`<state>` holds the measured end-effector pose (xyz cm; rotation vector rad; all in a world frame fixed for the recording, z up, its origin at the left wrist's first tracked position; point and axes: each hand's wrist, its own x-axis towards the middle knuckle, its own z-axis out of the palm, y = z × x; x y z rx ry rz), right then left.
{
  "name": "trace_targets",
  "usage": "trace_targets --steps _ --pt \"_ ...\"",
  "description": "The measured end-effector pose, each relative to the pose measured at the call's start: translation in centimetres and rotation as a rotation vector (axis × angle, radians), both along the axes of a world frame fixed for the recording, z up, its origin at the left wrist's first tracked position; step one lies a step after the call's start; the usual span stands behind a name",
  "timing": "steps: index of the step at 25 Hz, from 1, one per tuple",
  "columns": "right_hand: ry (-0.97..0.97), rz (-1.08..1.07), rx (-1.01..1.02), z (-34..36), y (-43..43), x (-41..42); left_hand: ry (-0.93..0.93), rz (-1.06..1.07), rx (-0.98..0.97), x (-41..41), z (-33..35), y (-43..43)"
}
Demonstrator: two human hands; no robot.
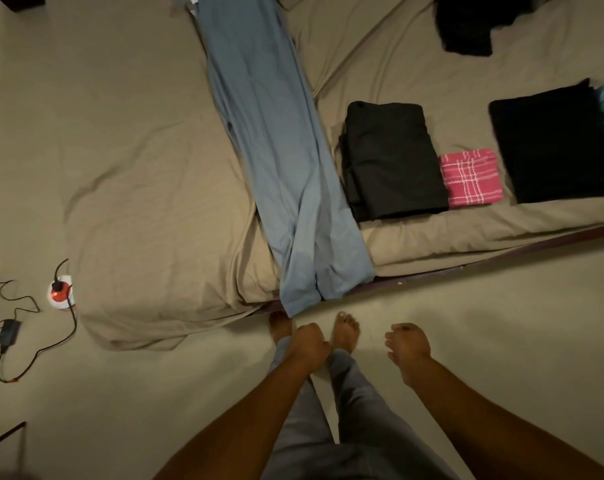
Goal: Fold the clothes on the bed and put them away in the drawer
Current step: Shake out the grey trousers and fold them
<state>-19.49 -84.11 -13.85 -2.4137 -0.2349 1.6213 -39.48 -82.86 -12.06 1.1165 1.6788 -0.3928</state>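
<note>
Both hands hang low over the floor before the bed (137,168): the left hand (309,344) is curled into a fist with nothing in it, the right hand (408,348) loosely curled and empty. Blue-grey trousers (283,150) lie lengthwise on the sheet, cuffs drooping over the near edge. To their right sit a folded black garment (390,161), a folded pink checked cloth (470,176) touching it, and a second folded black piece (553,143); a crumpled black garment (473,22) lies farther back.
</note>
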Motion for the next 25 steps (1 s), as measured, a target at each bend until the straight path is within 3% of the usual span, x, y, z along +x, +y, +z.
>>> trace_targets --steps 3,6,9,11,13,15,17,20,25 --pt "-0.229 0.419 0.233 0.9 3.4 -1.8 0.045 0.342 0.377 -1.1 -0.9 1.1" --pt "-0.056 0.613 0.444 2.4 8.2 -6.3 0.152 0.45 0.558 -1.8 -1.5 4.3" --pt "0.114 0.613 0.417 2.6 11.5 -10.4 0.216 0.329 0.526 -2.1 -0.9 6.4" --pt "0.159 0.539 0.394 2.7 12.4 -11.8 0.128 0.231 0.539 -1.7 0.0 6.3" --pt "0.085 0.489 0.394 2.8 12.5 -11.9 -0.047 0.155 0.569 -0.8 1.1 5.7" --pt "-0.11 0.437 0.384 2.9 12.3 -10.8 -0.233 0.165 0.597 0.1 1.8 5.1" --pt "-0.243 0.385 0.377 2.8 12.0 -8.9 -0.259 0.323 0.629 0.5 1.3 5.2" --pt "-0.22 0.352 0.407 2.9 12.2 -6.6 -0.06 0.668 0.551 0.5 -0.6 6.1" --pt "0.135 0.399 0.309 1.9 12.1 -4.1 -0.379 0.829 0.229 1.6 -1.9 7.0"
